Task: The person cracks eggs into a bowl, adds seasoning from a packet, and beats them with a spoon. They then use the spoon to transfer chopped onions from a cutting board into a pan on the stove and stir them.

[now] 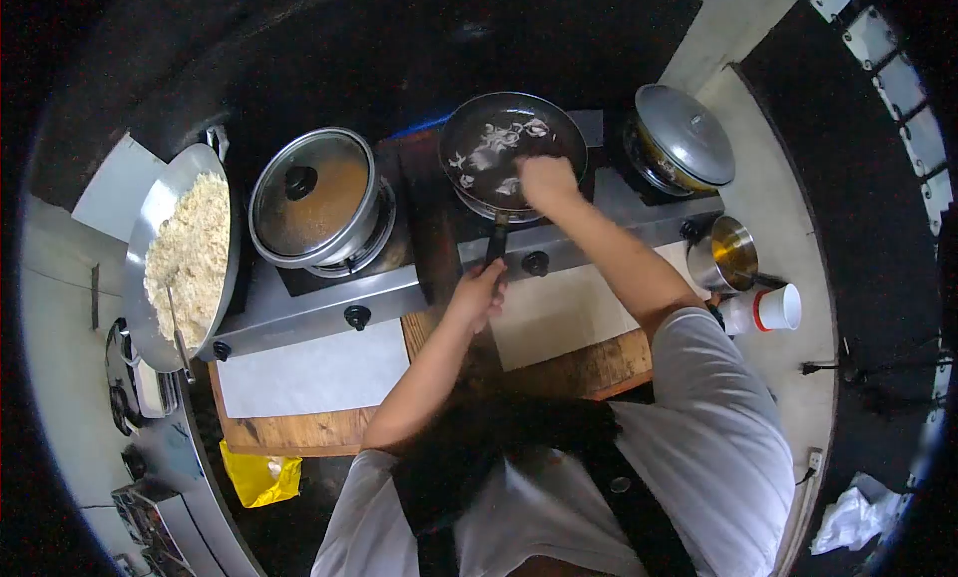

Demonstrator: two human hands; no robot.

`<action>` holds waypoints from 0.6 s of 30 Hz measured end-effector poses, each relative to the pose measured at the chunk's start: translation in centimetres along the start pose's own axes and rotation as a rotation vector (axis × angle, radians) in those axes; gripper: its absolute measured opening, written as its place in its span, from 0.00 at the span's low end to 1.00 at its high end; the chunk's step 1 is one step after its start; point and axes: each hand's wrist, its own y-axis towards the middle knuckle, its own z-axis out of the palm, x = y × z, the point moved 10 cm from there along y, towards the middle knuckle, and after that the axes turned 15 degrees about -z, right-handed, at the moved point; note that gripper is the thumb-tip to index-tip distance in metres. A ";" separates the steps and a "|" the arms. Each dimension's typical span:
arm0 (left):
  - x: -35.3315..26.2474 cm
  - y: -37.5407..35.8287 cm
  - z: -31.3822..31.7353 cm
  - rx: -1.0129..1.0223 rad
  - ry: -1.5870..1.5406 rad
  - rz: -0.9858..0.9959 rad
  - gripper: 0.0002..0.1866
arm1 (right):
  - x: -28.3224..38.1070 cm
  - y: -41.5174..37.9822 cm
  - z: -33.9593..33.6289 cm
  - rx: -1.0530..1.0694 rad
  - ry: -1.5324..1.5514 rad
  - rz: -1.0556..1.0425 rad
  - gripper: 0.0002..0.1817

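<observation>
A dark frying pan (489,168) sits on a burner, with pale sliced pieces (499,138) scattered inside, some of them whitish and blurred. Its black handle (497,240) points toward me, and my left hand (478,295) is closed around the end of it. Over the right side of the pan is my right hand (548,185), its fingers bent down toward the pan's inside. The fingertips are blurred, and whether they hold anything cannot be made out.
On the left stand a wide pan (144,327) of crumbly pale food with a utensil, and a glass-lidded pot (334,203). A metal-lidded pan (684,133), a steel pot (704,266) of yellow liquid and a white cup (781,307) are at the right.
</observation>
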 end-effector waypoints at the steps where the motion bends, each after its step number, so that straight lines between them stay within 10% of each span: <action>1: 0.1 0.0 -0.1 0.001 -0.004 -0.007 0.17 | 1.2 -0.9 -0.3 -0.002 0.003 0.001 0.16; 7: 0.3 0.0 -0.1 -0.021 0.006 -0.012 0.16 | 3.8 -1.6 -0.9 -0.195 0.028 -0.135 0.13; 12: 0.3 -0.1 -0.2 -0.020 0.021 0.017 0.16 | -8.7 -0.1 0.5 -0.128 0.000 0.282 0.12; 18: 0.3 0.3 -0.2 -0.004 0.041 0.008 0.14 | -11.6 -0.3 1.5 -0.181 0.019 0.312 0.12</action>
